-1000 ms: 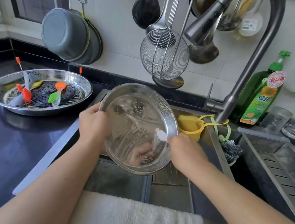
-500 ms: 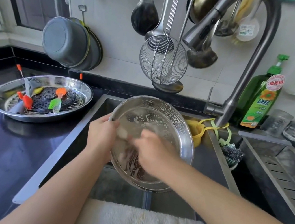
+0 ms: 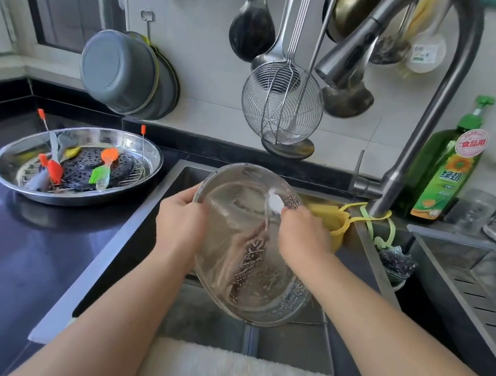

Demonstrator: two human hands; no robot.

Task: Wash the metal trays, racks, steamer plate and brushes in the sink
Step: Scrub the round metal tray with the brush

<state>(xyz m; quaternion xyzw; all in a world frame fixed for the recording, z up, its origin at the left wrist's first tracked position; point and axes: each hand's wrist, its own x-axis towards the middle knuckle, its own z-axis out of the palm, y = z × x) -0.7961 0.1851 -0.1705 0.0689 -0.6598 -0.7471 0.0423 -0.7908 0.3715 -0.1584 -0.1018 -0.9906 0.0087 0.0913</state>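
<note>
I am scrubbing the inside of one round metal tray [image 3: 250, 252], tilted over the sink [image 3: 343, 338]. My left hand [image 3: 181, 220] grips its left rim; my right hand [image 3: 304, 234] pinches a small white scrubber [image 3: 275, 202] against the upper inside. The hands sit apart, one on each side of the tray. Suds streak the tray's floor, so I judge the soaping nearly done — the next move calls for a rinse under the faucet [image 3: 413, 93], which is not visibly running, then setting this tray aside.

On the dark surface to the left waits a second tray [image 3: 70, 194] holding one perforated steamer plate [image 3: 83, 168] on a wire rack and several coloured brushes — I count about five, though they overlap.
</note>
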